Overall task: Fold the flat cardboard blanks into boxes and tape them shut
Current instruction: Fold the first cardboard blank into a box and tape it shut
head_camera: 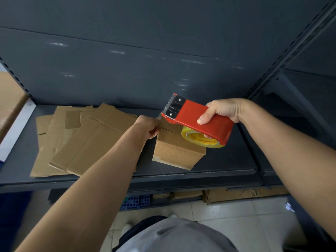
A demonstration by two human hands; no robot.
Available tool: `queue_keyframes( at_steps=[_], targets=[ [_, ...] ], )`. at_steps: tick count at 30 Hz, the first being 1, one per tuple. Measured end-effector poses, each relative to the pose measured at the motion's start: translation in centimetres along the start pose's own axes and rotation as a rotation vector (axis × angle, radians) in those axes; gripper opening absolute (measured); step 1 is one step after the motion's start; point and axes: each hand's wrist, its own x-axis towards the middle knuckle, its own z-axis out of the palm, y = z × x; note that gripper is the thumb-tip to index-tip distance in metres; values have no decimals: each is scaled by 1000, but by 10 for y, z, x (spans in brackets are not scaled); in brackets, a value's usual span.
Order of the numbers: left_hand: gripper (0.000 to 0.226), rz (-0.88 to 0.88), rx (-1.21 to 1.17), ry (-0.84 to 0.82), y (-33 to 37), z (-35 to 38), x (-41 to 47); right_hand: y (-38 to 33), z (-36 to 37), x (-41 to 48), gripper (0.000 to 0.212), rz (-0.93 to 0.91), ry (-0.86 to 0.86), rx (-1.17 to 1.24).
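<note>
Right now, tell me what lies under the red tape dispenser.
A folded cardboard box standing on the shelf. The dispenser and the left hand hide much of its top.

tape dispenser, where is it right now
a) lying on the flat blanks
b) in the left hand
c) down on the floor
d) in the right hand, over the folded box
d: the right hand grips the red tape dispenser above the folded box, while the left hand pinches the tape end by the blade.
</note>
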Motion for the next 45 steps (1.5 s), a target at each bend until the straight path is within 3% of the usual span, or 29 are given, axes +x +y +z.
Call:
queue_keyframes(
  at_steps=[5, 8, 12, 15, 18, 21, 27, 35, 40, 45],
  targets=[
    [24, -29, 99, -40, -7, -5, 3, 1, 3, -1, 35, -1, 31, 7],
    [22, 2, 142, -60, -8, -6, 0, -1, 5, -1, 37, 1, 45, -12],
    [16, 27, -146, -158, -2, -30, -3, -1, 5, -3, 40, 9, 48, -14],
    [15, 69, -278, -143, 2, -51, -5, -5, 6, -2, 38, 17, 44, -14],
    [11, 86, -291, -189, -3, -57, -13, -10, 7, -2, 34, 22, 50, -28],
    [25, 71, -310, -261, -17, -51, -20, -12, 6, -2, 34, 20, 65, -35],
    [29, 51, -321, -209, -31, -38, -19, -12, 8, -1, 34, 20, 74, -67],
    [6, 18, -205, -178, -31, -34, -16, -15, 9, -2, 36, 11, 96, -117],
    [23, 36, -162, -149, -33, -30, -9, -17, 9, -5, 36, 18, 85, -152],
    [15, 26, -149, -147, -34, -26, -7, -8, 7, -5, 35, 34, 88, -71]
  ],
)
